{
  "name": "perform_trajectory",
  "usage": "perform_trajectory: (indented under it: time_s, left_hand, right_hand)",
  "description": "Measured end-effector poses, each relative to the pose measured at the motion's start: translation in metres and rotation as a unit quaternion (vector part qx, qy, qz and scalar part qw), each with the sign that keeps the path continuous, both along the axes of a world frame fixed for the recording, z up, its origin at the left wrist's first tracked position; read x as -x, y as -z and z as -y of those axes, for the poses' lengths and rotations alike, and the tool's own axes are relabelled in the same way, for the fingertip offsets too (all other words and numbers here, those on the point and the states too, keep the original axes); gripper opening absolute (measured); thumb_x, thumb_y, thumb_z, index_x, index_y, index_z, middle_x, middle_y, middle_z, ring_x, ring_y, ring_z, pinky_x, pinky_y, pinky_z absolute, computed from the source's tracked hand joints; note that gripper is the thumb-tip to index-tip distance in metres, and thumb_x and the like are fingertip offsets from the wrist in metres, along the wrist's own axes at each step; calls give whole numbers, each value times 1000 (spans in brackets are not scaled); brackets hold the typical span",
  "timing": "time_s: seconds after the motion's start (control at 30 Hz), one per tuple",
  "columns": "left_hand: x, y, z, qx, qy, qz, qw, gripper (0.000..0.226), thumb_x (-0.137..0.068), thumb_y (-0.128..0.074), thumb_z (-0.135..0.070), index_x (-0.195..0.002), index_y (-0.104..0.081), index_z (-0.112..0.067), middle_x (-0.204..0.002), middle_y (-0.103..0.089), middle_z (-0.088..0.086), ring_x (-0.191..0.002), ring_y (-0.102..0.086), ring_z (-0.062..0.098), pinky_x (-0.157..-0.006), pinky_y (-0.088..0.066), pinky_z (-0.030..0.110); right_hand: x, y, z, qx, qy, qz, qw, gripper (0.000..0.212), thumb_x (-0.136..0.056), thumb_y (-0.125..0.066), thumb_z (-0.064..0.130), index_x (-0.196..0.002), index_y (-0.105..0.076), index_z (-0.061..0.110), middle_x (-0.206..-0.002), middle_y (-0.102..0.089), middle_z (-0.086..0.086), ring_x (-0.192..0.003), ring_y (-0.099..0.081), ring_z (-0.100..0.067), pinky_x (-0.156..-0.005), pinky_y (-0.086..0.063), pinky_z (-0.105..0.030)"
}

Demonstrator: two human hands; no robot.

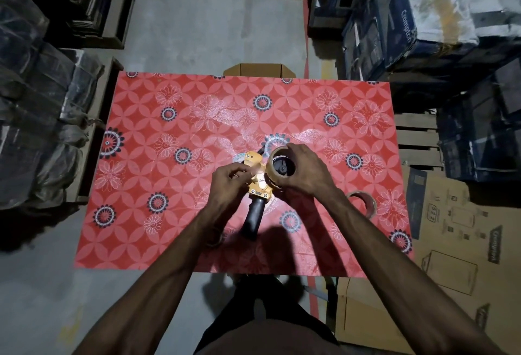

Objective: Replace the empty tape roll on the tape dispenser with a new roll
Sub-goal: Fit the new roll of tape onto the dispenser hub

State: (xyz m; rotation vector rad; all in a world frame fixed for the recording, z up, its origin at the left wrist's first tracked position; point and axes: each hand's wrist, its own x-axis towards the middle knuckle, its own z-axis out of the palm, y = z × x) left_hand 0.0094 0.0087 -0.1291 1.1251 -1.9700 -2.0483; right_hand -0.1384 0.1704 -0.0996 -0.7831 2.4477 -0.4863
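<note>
A yellow tape dispenser (257, 182) with a black handle (252, 220) lies on the red flowered table (158, 174), near its middle. A brown tape roll (277, 163) sits around the dispenser's black hub. My right hand (306, 170) grips this roll from the right and above. My left hand (229, 182) pinches at the dispenser's yellow body, fingers closed on a thin shiny strip that looks like the tape's end. A second brown roll (363, 202) lies flat on the table to the right, partly hidden by my right forearm.
Cardboard boxes (456, 244) stand at the table's right side and another (260, 70) behind its far edge. Wrapped stacks (36, 118) fill the left, blue cartons (408, 16) the upper right. Grey floor runs ahead.
</note>
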Motion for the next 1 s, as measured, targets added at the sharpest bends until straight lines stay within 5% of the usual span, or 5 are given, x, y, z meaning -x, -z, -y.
perform_trajectory:
  time_s: [0.17, 0.37, 0.57, 0.77, 1.0]
  left_hand:
    - [-13, 27, 0, 93, 40, 51, 994, 11, -92, -81, -31, -91, -84, -21, -69, -75, 2, -59, -69, 23, -60, -54, 39]
    - [-10, 31, -4, 258, 36, 114, 959, 24, -92, -74, -56, -96, -84, -33, -73, -76, -8, -69, -68, 6, -64, -45, 31]
    - [-10, 38, -2, 226, 37, 70, 971, 21, -93, -75, -51, -95, -84, -32, -72, -76, -10, -66, -70, 11, -61, -47, 34]
    - [-10, 44, -3, 232, 35, 53, 971, 25, -96, -71, -52, -95, -83, -30, -71, -75, -8, -66, -70, 14, -60, -48, 35]
    - [-6, 39, 4, 260, 57, 98, 959, 18, -94, -74, -47, -98, -86, -34, -57, -69, -10, -56, -63, 3, -57, -40, 27]
  right_hand:
    - [-5, 3, 3, -26, -26, -27, 999, 105, -66, -86, 55, -151, -40, 16, -142, -51, -4, -125, -56, -25, -93, -55, -42]
    - [-11, 5, 9, -45, -5, -38, 998, 103, -65, -86, 50, -150, -39, 15, -142, -50, -5, -123, -55, -27, -90, -55, -43]
    - [-7, 0, 10, -61, -9, -24, 998, 105, -60, -93, 48, -147, -41, 17, -137, -56, -6, -115, -61, -29, -89, -55, -41]
    - [-3, -5, 16, -71, -45, -39, 996, 109, -52, -88, 55, -150, -43, 39, -122, -60, -4, -97, -66, -30, -79, -58, -40]
    - [1, 1, 18, -78, -74, -34, 994, 119, -36, -94, 66, -142, -47, 40, -108, -68, -3, -90, -67, -30, -69, -55, -36]
